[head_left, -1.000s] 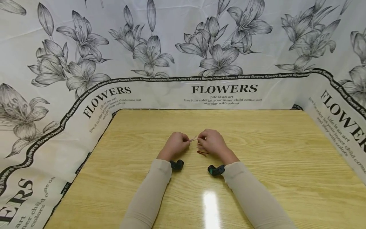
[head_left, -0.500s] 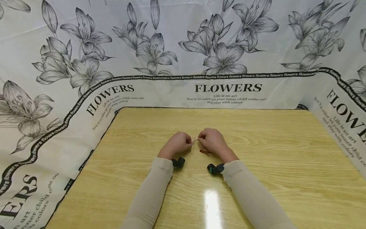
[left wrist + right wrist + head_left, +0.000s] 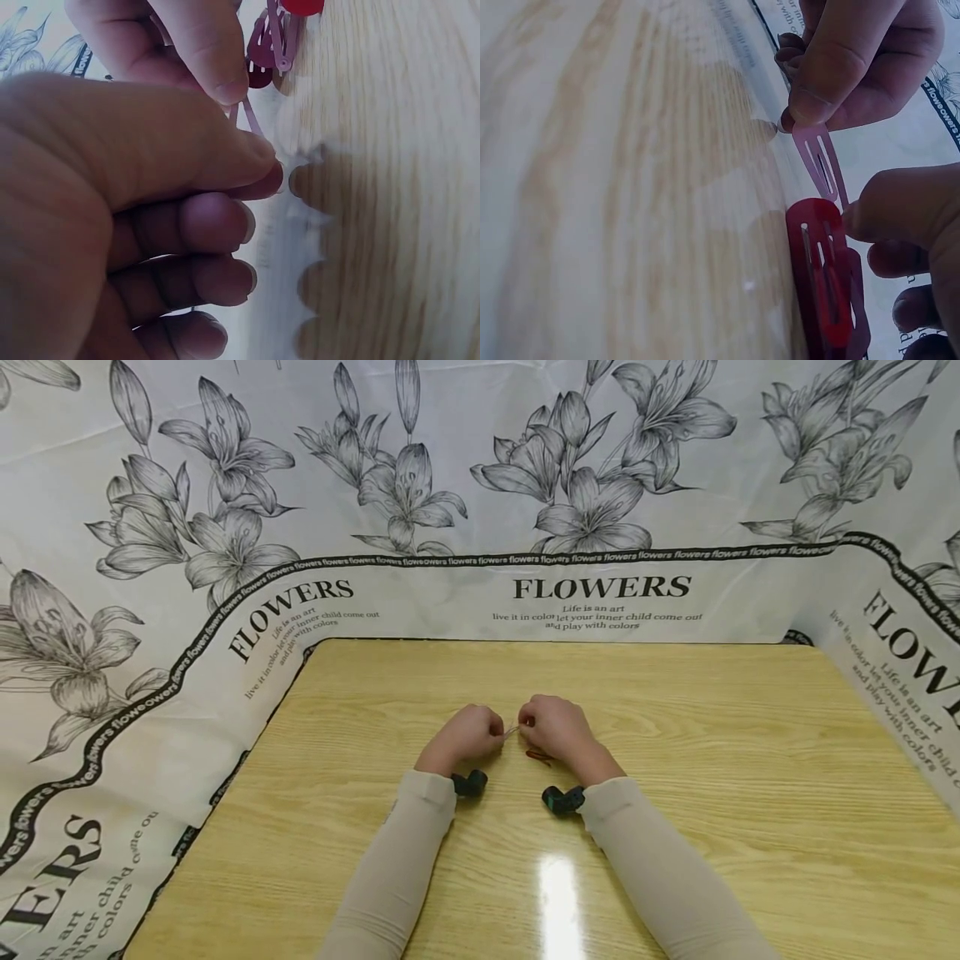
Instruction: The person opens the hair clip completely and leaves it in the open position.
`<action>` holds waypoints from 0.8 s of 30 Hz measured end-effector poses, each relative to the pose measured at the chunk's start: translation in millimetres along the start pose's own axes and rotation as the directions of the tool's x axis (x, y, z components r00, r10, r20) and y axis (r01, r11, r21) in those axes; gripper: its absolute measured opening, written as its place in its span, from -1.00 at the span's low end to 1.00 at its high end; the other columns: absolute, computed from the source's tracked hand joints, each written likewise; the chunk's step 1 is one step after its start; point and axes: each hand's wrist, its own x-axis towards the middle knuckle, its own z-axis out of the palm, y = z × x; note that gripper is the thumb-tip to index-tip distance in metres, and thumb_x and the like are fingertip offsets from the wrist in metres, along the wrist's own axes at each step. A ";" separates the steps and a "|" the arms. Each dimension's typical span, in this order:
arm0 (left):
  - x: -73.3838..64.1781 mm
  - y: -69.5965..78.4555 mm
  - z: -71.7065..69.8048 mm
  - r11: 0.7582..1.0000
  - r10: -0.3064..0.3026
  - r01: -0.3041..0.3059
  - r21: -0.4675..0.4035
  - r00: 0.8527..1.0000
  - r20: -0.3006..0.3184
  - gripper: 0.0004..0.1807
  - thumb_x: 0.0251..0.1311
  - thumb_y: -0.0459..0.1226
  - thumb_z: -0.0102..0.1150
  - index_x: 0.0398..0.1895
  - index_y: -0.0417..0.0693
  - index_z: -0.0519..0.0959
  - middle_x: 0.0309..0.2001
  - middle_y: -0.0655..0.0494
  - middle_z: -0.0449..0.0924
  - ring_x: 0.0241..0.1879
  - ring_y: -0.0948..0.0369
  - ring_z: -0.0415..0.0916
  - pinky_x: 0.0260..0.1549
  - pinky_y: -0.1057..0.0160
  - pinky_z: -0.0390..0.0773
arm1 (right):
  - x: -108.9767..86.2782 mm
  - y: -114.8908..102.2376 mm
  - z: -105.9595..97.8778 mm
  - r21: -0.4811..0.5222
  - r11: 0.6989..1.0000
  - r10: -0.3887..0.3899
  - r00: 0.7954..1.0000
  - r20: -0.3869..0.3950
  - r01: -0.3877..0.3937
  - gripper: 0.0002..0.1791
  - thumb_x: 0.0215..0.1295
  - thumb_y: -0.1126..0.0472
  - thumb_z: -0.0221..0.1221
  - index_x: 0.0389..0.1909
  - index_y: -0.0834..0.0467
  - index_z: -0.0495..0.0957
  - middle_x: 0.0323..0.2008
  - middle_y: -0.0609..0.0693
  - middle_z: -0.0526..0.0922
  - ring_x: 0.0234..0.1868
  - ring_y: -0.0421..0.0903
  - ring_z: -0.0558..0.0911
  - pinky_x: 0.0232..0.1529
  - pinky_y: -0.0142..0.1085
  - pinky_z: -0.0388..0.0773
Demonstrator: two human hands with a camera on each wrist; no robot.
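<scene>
A light pink snap hair clip [image 3: 819, 161] spans the small gap between the two hands. My left hand [image 3: 468, 732] pinches one end of it between thumb and index finger, the other fingers curled beneath. At the opposite end, my right hand [image 3: 557, 727] pinches one of the clip's legs, which stands apart from the slotted body in the right wrist view. A red snap hair clip [image 3: 821, 270] lies by the right hand, overlapping a dark pink snap hair clip [image 3: 857, 300]. In the head view these clips show as a small reddish shape just below the right hand.
The pale wooden table [image 3: 712, 760] extends around both hands. A white cloth [image 3: 442, 602] printed with flowers and lettering stands along its back and sides. A black wrist camera [image 3: 470, 783] sits at the left cuff, another camera [image 3: 562, 800] at the right.
Both hands keep their pinch on the light pink hair clip, with the left hand slightly closer to the right one. The head view has shifted a little.
</scene>
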 end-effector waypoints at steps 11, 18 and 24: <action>-2.1 4.9 -0.5 1.000 0.021 -0.021 -0.002 1.000 0.016 -0.75 0.33 -0.17 0.11 -0.48 0.00 0.66 -0.56 0.20 0.57 -0.54 0.27 0.40 -0.41 0.33 0.41 | -1.4 -1.3 -1.3 0.015 1.000 -0.003 0.999 0.042 0.003 -0.84 0.22 0.13 0.17 -0.29 -0.05 0.73 -0.34 -0.10 0.70 -0.38 -0.11 0.61 -0.41 -0.14 0.54; -1.0 0.4 4.0 0.999 0.033 -0.033 0.000 0.999 0.014 -0.81 0.33 -0.20 0.06 -0.39 0.08 0.66 -0.49 0.23 0.57 -0.54 0.29 0.39 -0.44 0.33 0.41 | -2.1 1.2 0.9 0.013 0.999 -0.036 0.999 0.036 0.036 -0.84 0.25 0.14 0.17 -0.29 -0.05 0.73 -0.34 -0.10 0.72 -0.44 -0.13 0.59 -0.45 -0.17 0.53; -0.8 -4.6 7.9 0.998 0.043 -0.043 -0.035 0.999 0.022 -0.81 0.31 -0.21 0.02 -0.43 0.12 0.60 -0.57 0.19 0.47 -0.59 0.26 0.31 -0.49 0.31 0.34 | -2.4 1.6 2.1 0.014 0.999 -0.038 0.998 0.048 0.038 -0.86 0.27 0.10 0.19 -0.28 -0.06 0.73 -0.35 -0.10 0.71 -0.41 -0.13 0.59 -0.42 -0.17 0.54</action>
